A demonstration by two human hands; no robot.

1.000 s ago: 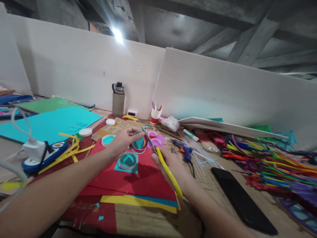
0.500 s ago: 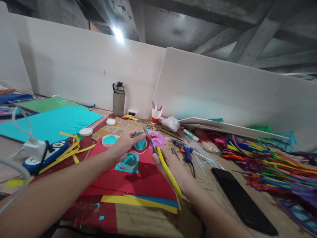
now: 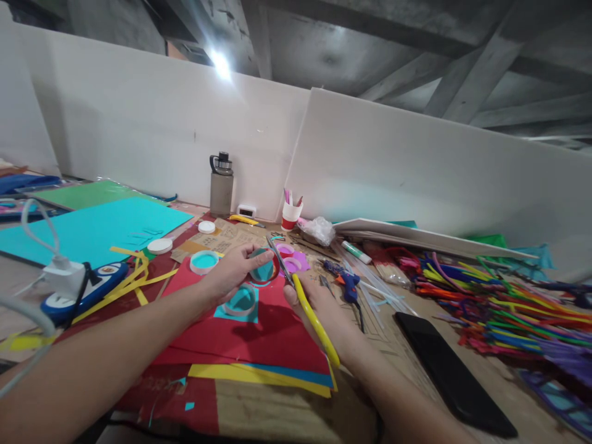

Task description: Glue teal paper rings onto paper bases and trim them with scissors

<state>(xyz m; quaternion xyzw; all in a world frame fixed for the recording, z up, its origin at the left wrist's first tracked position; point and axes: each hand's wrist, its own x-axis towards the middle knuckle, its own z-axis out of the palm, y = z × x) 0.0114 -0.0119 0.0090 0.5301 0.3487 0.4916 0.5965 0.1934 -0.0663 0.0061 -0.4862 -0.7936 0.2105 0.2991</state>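
No text legible. Printing on flat brown cardboard sheet [image 3: 234,233], far: too small. Characters on dark-red cardboard [image 3: 157,390], near left: blurred. Logo on blue-and-white plastic power strip [image 3: 110,271], left: unclear.

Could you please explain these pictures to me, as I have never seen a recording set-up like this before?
There is no machine here: the two bare hands belong to one person. Every picture comes from a single camera worn on that person's head, looking forward and down.

The left hand holds a round teal piece with a reddish rim. The right hand holds yellow-handled metal scissors, their blades beside that piece; whether they touch is unclear.

Under the hands lies a flat red sheet, carrying a pale ring on a turquoise square. To the right are a blue glue gun, a flat black phone-like slab and a heap of thin multicoloured fuzzy sticks. A grey bottle with a black lid stands behind.
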